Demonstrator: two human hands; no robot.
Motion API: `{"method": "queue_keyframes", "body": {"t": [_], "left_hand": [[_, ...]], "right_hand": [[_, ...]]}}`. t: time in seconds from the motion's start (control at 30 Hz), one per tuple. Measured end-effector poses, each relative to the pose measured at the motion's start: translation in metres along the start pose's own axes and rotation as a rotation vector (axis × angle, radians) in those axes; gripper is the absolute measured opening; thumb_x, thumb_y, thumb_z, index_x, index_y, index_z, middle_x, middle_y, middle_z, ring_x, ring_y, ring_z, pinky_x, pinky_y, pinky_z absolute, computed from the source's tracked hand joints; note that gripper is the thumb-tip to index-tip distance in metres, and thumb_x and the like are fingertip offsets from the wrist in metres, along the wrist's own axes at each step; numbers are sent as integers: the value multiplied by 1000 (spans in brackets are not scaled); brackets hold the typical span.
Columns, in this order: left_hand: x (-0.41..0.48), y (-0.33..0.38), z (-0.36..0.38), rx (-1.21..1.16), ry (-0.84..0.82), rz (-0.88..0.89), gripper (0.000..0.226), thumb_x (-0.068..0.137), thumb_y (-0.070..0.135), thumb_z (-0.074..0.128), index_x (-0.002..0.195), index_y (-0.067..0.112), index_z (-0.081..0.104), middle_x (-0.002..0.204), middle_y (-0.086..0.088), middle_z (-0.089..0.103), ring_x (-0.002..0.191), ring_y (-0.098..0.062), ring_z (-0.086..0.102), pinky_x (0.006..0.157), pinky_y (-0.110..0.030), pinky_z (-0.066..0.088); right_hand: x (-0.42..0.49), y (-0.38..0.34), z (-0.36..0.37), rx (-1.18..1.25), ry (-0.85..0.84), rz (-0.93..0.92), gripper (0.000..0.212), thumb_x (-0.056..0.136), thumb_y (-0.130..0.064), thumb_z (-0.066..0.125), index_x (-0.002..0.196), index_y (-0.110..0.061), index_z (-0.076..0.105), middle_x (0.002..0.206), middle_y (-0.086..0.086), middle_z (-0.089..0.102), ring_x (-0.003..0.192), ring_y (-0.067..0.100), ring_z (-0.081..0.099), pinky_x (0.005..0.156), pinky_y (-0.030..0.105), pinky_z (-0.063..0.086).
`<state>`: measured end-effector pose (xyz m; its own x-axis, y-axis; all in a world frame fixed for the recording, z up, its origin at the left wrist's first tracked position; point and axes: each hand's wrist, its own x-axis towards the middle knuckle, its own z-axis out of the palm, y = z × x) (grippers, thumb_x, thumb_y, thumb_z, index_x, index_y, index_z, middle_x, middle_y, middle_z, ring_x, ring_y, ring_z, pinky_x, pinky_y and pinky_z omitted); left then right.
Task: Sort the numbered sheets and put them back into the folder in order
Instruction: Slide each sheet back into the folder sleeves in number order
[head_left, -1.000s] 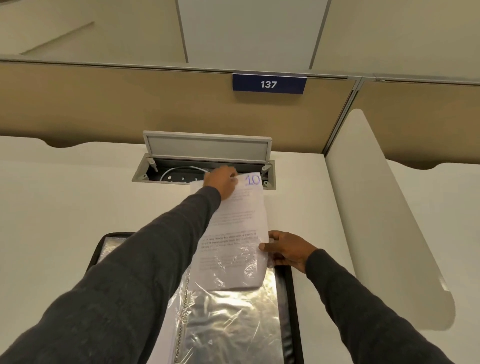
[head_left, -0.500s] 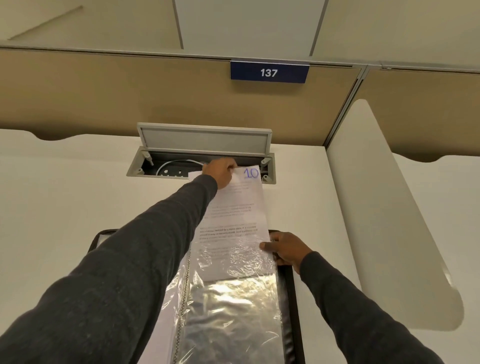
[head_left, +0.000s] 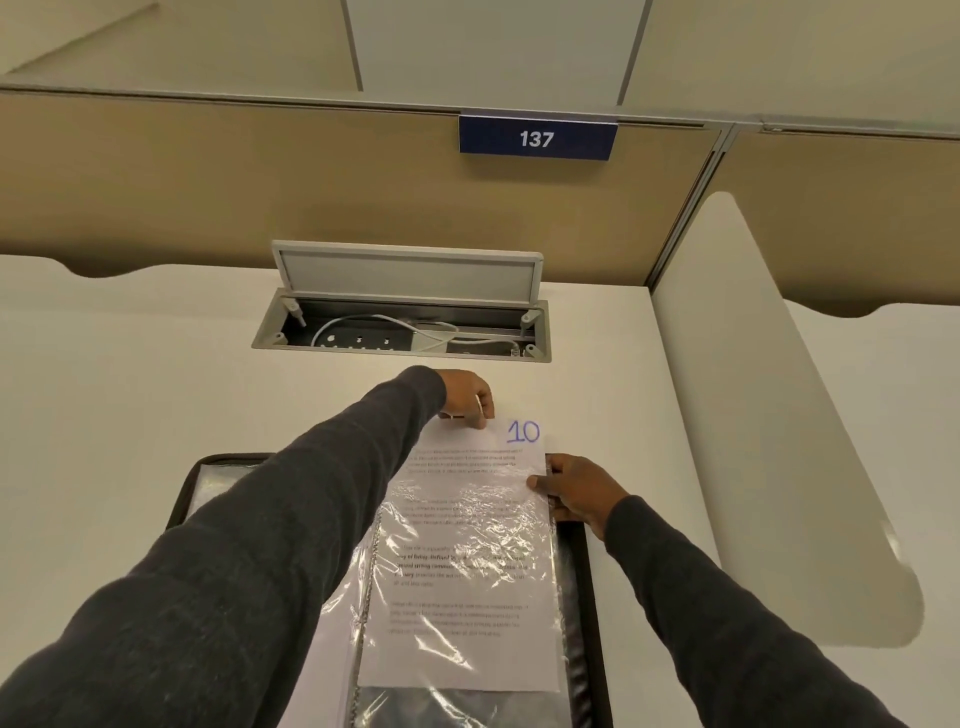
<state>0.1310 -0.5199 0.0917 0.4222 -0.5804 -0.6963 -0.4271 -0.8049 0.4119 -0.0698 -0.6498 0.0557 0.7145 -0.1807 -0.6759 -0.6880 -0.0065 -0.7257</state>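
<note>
A: When we inspected the desk (head_left: 130, 415), the open folder (head_left: 208, 467) lay flat on it. What had changed?

B: The sleeve (head_left: 457, 709) on the folder's right side now held most of the sheet (head_left: 462, 597). A second earlier, the sheet's top had reached the cable tray (head_left: 405, 332). Now only its top strip stuck out.

A: Grip status?

B: Our left hand (head_left: 467, 397) pinched the sheet's top edge. Our right hand (head_left: 576, 488) pinched the sleeve's right edge near the mouth, thumb on top.

A: Consequence?

B: We judged insertion nearly complete. The number 10 (head_left: 523, 431) remained outside the sleeve, so a final push was required.
</note>
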Motion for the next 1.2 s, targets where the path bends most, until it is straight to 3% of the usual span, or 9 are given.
{"method": "queue_keyframes", "body": {"t": [0.1, 0.2, 0.27, 0.4, 0.53, 0.7, 0.9, 1.07, 1.2], "left_hand": [[-11, 3, 17, 49, 20, 62, 18, 90, 20, 66, 107, 21, 65, 110, 4, 58, 101, -19, 54, 94, -37, 47], [-23, 3, 42, 20, -14, 98, 13, 88, 12, 64, 97, 21, 65, 96, 9, 59, 96, -17, 53, 83, -30, 42], [-32, 1, 55, 14, 22, 129, 13, 91, 11, 59, 101, 16, 66, 100, 6, 61, 95, -16, 52, 82, -28, 37], [-47, -5, 72, -158, 187, 170, 31, 100, 36, 50, 103, 9, 66, 104, -4, 64, 91, -17, 54, 80, -31, 41], [-55, -15, 90, -172, 281, 166, 20, 91, 27, 67, 95, 7, 65, 91, 1, 63, 86, -17, 55, 77, -29, 43], [-65, -17, 110, -254, 532, 136, 6, 92, 19, 59, 90, 16, 64, 82, 9, 65, 83, -18, 62, 75, -28, 46], [-95, -33, 141, -254, 907, 153, 28, 87, 33, 68, 112, 21, 62, 104, 2, 62, 97, -17, 58, 88, -36, 47], [-158, -85, 187, -332, 1031, -99, 42, 85, 38, 71, 120, 17, 59, 117, -5, 57, 107, -23, 54, 93, -40, 46], [-214, -144, 217, -258, 969, -516, 66, 81, 49, 71, 132, 12, 50, 128, -17, 50, 119, -37, 49, 96, -51, 45]], "right_hand": [[-2, -1, 2, 3, 27, -9, 11, 96, -15, 66, 107, -17, 65, 110, 10, 73, 105, 30, 70, 86, 37, 61], [-5, -1, 5, 32, 46, -14, 13, 97, -13, 64, 109, -12, 65, 108, 13, 73, 97, 28, 72, 79, 33, 61], [-8, -1, 8, 54, 60, -31, 14, 97, -11, 62, 111, -13, 67, 107, 13, 73, 91, 25, 70, 75, 32, 61], [-10, 3, 11, 36, 121, -64, 17, 96, -12, 62, 111, -15, 70, 106, 12, 73, 91, 25, 70, 78, 34, 60], [-15, 5, 15, 61, 151, -73, 10, 97, -19, 64, 105, -17, 70, 105, 12, 73, 94, 26, 69, 83, 39, 59], [-33, 9, 21, 45, 154, -51, 16, 97, -21, 64, 109, -10, 66, 92, 9, 71, 77, 18, 66, 68, 30, 58], [-59, 41, 28, -72, 268, -46, 12, 95, -25, 66, 103, -16, 66, 100, 7, 73, 90, 23, 70, 80, 38, 62], [-79, 75, 39, -177, 391, -44, 11, 89, -31, 71, 96, -25, 65, 94, 2, 71, 90, 24, 67, 89, 46, 58], [-99, 89, 56, -320, 439, -41, 18, 92, -34, 69, 102, -19, 64, 92, 0, 68, 90, 22, 63, 81, 33, 50]]}}
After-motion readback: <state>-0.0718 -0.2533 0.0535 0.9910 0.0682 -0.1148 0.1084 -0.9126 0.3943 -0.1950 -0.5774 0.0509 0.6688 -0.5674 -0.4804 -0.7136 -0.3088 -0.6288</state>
